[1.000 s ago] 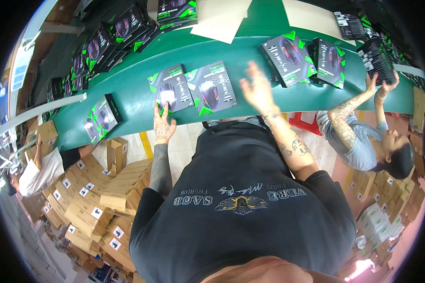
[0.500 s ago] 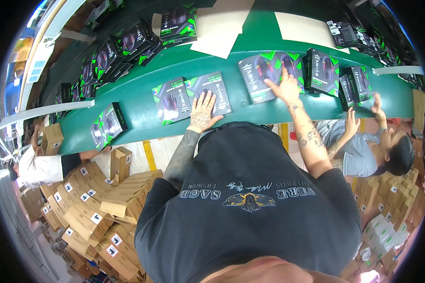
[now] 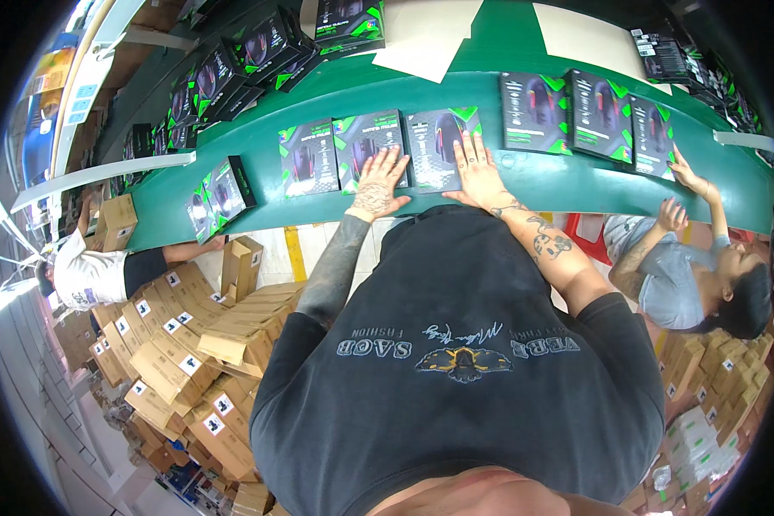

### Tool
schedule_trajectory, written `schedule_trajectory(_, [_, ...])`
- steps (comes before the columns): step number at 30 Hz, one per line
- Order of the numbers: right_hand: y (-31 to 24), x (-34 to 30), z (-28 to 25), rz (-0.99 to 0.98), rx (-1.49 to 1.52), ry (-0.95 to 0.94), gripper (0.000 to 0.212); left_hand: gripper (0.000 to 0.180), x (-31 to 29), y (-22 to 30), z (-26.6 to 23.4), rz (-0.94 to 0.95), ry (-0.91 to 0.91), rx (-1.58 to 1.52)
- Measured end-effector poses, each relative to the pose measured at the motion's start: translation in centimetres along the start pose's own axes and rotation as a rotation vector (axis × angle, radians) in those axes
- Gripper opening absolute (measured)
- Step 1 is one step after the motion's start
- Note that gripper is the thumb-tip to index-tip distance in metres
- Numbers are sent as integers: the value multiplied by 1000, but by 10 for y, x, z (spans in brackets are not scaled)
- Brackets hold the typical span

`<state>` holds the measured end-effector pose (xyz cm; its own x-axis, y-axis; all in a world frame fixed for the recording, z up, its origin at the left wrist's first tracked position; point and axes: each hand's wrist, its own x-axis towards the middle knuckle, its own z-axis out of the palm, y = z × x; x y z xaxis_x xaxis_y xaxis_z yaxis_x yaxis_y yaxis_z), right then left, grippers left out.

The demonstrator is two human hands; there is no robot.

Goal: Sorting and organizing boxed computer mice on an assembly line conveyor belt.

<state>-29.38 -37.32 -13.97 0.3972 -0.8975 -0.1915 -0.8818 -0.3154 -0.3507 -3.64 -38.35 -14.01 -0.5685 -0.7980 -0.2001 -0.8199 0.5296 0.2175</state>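
My left hand (image 3: 377, 183) lies flat, fingers spread, on the lower part of a black-and-green computer mouse box (image 3: 368, 138). Another mouse box (image 3: 308, 159) lies close to its left. My right hand (image 3: 482, 177) rests with outstretched fingers on the right edge of a third mouse box (image 3: 433, 150), which lies beside the one under my left hand. Together these boxes form a row along the near side of the green bench (image 3: 271, 211). Neither hand is closed around anything.
To the right, a mouse box (image 3: 533, 116) lies beside two more; a co-worker's hand (image 3: 695, 179) touches the end one (image 3: 654, 138). Two boxes (image 3: 219, 202) lie at left. Piled boxes (image 3: 215, 82) line the bench's far side. Cartons (image 3: 181, 361) are stacked on the floor.
My right hand has moved left and nearer, and a mouse box has come with it beside my left hand's box. At right, the boxes now lie closer in line.
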Motion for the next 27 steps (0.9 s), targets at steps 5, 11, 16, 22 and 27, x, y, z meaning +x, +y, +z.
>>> schedule_trajectory(5, [10,-3,20,-74,47,180,84,108,2,18,6,-144,47,-151])
schedule_trajectory(11, [7,-11,15,-106,235,368,54,109,2,23,-3,-57,266,-537])
schedule_trajectory(16, [9,0,-24,467,733,650,21,79,6,21,-9,-47,268,-355])
schedule_trajectory(22, [-5,-20,-33,424,714,495,26,59,2,-12,-5,32,327,-433])
schedule_trajectory(27, [-18,-27,-10,-30,285,205,47,63,-45,-126,5,-457,702,-177])
